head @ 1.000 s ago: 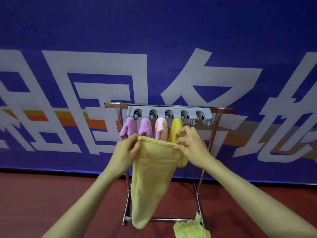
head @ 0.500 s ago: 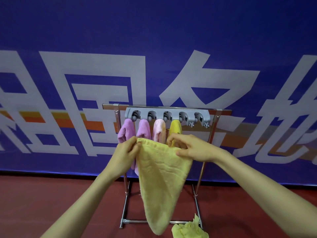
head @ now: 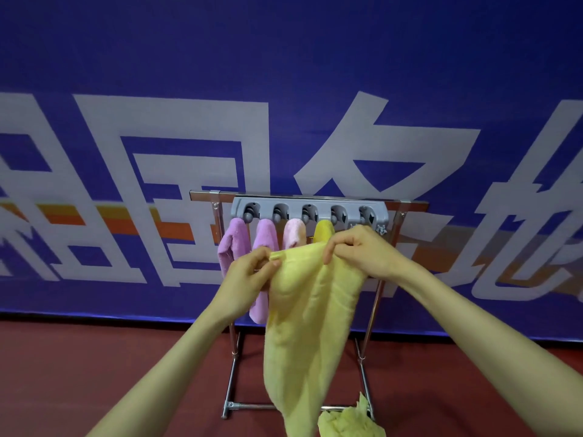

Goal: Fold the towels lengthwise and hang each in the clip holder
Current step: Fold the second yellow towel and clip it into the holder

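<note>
Pinching the yellow towel (head: pixel 303 326) by its top edge at frame centre with left hand (head: pixel 249 275) and right hand (head: pixel 362 250), just below the clip holder (head: pixel 309 211).

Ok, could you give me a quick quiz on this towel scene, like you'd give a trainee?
1. True or false: every clip on the grey clip holder holds a towel.
2. The left hand and right hand grip the pale yellow towel by: A) its top edge B) its bottom end C) its middle.
3. How many purple towels hang from the holder?
Key: 1 false, the rightmost clip is empty; 2 A; 3 two.
</note>
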Demonstrator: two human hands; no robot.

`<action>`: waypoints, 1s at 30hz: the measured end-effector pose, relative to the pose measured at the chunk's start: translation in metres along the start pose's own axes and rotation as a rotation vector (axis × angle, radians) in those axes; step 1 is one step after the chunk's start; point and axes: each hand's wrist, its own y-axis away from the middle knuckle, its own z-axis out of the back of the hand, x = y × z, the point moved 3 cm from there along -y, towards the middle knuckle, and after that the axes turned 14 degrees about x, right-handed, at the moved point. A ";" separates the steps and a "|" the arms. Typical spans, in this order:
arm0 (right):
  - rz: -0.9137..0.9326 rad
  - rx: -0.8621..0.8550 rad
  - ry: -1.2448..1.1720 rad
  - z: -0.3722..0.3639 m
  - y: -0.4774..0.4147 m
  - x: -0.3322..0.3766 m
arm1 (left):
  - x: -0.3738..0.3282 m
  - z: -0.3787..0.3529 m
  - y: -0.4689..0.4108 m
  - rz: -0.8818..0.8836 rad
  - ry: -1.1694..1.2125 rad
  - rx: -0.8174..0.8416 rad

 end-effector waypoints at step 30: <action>0.063 0.109 -0.168 0.017 0.014 0.000 | -0.035 -0.005 0.002 -0.018 0.085 -0.038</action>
